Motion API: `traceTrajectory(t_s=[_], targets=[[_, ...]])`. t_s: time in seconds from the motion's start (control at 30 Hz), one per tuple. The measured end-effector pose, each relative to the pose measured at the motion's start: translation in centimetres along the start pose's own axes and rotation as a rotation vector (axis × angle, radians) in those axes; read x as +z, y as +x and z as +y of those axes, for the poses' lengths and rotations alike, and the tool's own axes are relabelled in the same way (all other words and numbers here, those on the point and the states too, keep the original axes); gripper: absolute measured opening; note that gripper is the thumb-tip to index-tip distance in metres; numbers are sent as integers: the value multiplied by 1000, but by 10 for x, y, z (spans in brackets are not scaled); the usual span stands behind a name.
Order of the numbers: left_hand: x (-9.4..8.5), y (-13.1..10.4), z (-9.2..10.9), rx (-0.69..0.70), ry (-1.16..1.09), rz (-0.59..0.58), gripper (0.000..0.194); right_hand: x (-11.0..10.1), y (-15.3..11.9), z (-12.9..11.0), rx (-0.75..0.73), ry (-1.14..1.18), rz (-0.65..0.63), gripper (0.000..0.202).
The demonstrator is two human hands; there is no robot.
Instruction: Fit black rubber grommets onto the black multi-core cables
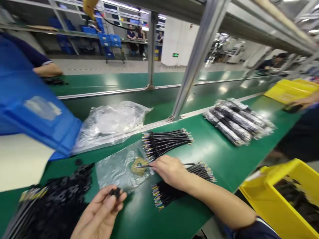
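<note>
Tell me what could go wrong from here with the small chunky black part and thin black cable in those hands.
The left hand pinches the small chunky black part; if it slipped, it could be hard to pick out from the heap of loose black pieces close by. The right hand holds the thin black cable with its tip over the rough-looking tan ring, where it might snag.

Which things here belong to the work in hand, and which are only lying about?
Apparently in use:
black part in left hand
black cable in right hand
pile of black parts

Lying about, probably:
wrapped bundles
crumpled clear bag
blue bin
</note>
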State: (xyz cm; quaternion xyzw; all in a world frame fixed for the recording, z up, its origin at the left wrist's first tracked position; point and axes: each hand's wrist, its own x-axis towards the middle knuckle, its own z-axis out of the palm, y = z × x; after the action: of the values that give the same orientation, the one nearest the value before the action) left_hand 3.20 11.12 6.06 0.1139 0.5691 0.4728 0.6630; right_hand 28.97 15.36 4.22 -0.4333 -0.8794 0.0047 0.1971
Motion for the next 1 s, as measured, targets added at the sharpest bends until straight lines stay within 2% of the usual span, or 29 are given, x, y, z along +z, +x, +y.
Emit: traceTrajectory(t_s=[0.1,0.17,0.33,0.57,0.8,1.0], targets=[[20,-10,7,81,-86,-64,54,-18,3,-12,-50,259,290,18],[21,-9,4,108,-151,-82,51,-28,5,-20,-99,307,341,20],[9,-4,-12,105,-199,-141,47,-30,4,-38,-167,354,343,26],[4,-6,-15,90,-178,-211,41,-16,-2,-43,-152,385,293,28],[6,-6,-13,167,-9,-77,46,-26,-7,-39,-270,132,246,36],[7,-3,-15,248,86,31,52,-37,-7,-44,-373,-17,296,30]])
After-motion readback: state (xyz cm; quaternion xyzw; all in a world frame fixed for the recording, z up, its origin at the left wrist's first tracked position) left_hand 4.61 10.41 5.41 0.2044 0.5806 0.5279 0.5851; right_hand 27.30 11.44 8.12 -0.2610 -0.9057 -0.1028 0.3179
